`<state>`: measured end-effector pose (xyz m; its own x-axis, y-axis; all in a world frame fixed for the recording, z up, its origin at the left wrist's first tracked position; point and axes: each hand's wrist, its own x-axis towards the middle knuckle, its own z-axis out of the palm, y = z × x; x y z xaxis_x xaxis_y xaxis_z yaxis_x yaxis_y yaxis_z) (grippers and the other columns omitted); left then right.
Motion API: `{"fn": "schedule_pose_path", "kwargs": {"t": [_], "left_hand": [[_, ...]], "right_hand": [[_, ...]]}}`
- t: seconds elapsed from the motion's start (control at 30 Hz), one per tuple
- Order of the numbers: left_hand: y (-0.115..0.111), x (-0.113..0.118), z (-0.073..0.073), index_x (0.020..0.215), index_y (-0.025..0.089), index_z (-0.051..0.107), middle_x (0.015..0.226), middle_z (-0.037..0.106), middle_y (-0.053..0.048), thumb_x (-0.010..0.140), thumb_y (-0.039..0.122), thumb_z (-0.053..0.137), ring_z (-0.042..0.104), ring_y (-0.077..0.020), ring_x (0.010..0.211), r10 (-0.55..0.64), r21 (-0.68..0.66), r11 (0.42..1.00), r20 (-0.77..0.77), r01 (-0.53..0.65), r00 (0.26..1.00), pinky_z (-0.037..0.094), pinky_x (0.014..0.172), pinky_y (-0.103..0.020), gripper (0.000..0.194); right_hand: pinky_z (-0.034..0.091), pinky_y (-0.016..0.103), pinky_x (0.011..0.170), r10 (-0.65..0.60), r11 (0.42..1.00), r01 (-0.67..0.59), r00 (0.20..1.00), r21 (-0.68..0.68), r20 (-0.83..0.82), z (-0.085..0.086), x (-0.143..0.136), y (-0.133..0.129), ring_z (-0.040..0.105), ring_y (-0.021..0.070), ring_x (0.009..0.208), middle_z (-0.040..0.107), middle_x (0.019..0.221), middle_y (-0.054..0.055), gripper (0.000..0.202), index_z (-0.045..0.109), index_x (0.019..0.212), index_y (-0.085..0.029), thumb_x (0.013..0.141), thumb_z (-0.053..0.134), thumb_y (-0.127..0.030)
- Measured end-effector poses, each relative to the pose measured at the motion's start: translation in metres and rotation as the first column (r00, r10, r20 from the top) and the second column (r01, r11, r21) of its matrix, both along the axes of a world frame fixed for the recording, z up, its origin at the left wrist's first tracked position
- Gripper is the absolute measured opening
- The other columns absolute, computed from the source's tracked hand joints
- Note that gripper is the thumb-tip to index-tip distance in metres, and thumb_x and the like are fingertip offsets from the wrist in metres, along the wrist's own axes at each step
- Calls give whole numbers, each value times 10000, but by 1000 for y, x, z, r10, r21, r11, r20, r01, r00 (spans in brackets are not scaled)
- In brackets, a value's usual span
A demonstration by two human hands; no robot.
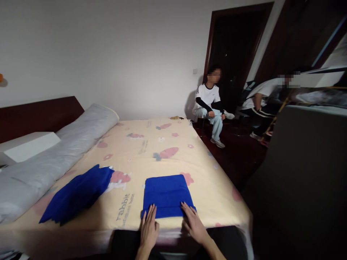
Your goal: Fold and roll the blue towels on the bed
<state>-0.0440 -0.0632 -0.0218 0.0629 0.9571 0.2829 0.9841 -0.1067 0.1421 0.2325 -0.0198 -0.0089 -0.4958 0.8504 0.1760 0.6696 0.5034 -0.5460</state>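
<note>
A blue cloth (168, 191), folded into a rough rectangle, lies flat on the bed near its front edge. A narrow folded strip runs along its near side. My left hand (149, 225) rests with outstretched fingers on the near left corner of the cloth. On the near right corner lies my right hand (194, 222), its fingers extended and slightly spread. Neither hand grasps anything. To the left, a second blue cloth (80, 195) sits in a loose, crumpled heap.
The bed has a cream printed sheet (146, 155). A grey rolled mattress or quilt (67, 148) and a white box (29, 144) lie at left. One person (210, 101) sits beyond the bed, another person (262, 97) bends over at right. A dark grey panel (306, 173) stands at right.
</note>
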Motion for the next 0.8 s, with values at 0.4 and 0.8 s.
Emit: {"fn": "schedule_pose_path", "kwargs": {"t": [0.4,0.8], "left_hand": [[15,-9,45,1107,264,688,1367,601,-59,754,71,478,471,-245,1319,160,-130,980,79,-149,984,269,1118,-513,454],[64,-22,76,943,236,697,1006,755,-58,811,176,440,631,-228,1054,282,-313,919,93,-241,955,328,1016,-447,295]], "right_hand": [[331,455,1042,-171,979,157,980,129,99,14,3,18,532,259,1208,640,1258,108,476,661,1162,-202,766,426,-81],[388,348,880,-234,972,235,967,4,104,48,7,57,600,229,932,689,988,60,338,637,1052,-204,807,406,-235]]}}
